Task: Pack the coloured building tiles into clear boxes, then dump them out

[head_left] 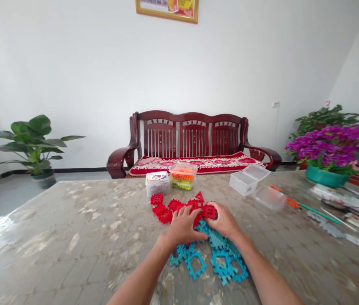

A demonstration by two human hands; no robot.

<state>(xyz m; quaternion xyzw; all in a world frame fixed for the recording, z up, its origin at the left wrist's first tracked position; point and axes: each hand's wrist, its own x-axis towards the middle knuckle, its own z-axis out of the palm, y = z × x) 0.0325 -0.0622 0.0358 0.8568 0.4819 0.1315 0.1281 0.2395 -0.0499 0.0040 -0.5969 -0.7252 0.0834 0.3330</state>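
My left hand (183, 225) lies spread over a heap of red interlocking plastic pieces (175, 205), its fingers apart and resting on them. In my right hand (225, 221) is a red square building piece (210, 212) with a windowed middle, pinched at its right edge; the fingertips behind it are hidden. Nearer to me, below both hands, several blue interlocking pieces (195, 264) lie flat and partly overlapping. Some of the blue ones reach up under my hands. A loose red square (156, 199) sits at the heap's far left.
Behind the heap stand a lidded clear box (157, 184) and a container of orange and yellow-green pieces (182, 177). To the right are an open clear box (243, 184), a clear lid (270, 198), an orange-handled tool (290, 202), glasses (354, 204) and a purple-flowered pot (325, 176).
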